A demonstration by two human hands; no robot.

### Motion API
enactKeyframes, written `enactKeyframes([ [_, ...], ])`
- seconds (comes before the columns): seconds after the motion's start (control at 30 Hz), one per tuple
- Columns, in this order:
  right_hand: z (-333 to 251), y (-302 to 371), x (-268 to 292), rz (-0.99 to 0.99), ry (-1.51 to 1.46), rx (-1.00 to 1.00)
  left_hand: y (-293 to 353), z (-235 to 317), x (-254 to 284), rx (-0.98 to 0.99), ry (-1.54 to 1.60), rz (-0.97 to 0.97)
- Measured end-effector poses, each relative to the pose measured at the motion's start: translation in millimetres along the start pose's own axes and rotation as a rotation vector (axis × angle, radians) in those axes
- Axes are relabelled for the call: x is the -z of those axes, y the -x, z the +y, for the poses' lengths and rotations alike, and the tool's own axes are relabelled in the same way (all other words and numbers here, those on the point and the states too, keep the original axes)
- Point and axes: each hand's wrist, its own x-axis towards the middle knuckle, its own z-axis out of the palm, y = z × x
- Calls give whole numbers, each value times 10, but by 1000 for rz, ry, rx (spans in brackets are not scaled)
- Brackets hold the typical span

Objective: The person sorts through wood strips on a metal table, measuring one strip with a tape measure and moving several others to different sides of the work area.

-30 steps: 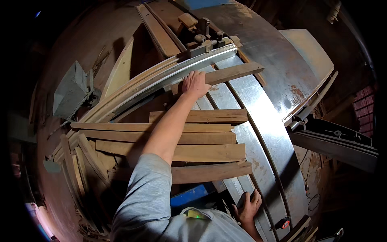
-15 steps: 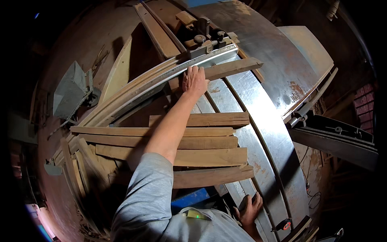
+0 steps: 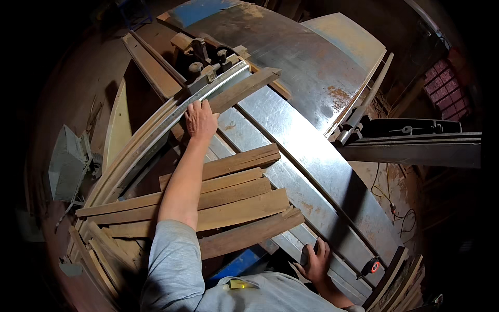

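My left hand [image 3: 201,119] is closed over the near end of a wooden board [image 3: 244,89], beside a long metal fence [image 3: 174,115]. The board lies at a slant on the metal saw table [image 3: 306,140], its far end reaching past the end of the fence. Beneath my left forearm, several rough wooden strips [image 3: 244,209] lie side by side, partly over the table. My right hand [image 3: 316,261] rests at the table's near edge, thumb apart from the fingers, with no tool visible in it.
A red-and-black round tool [image 3: 371,267] sits near the table's right corner. More wood pieces [image 3: 397,283] stand at lower right. A dark metal rail [image 3: 410,151] juts out on the right. Clamps and knobs [image 3: 200,65] top the fence's far end. Scrap wood [image 3: 104,255] leans at left.
My view has turned, so the table, fence and strips appear shifted left and tilted. My left hand stays on the board and my right hand at the table edge.
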Motion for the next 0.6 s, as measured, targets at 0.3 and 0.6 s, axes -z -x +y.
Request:
enactKeyframes([
  [0.3,-3,26,-98,-7,7,3,-15,-15,-22,0,-5,-9],
  [0.6,27,51,-96,-29,3,5,-6,-16,-31,34,7,-5],
])
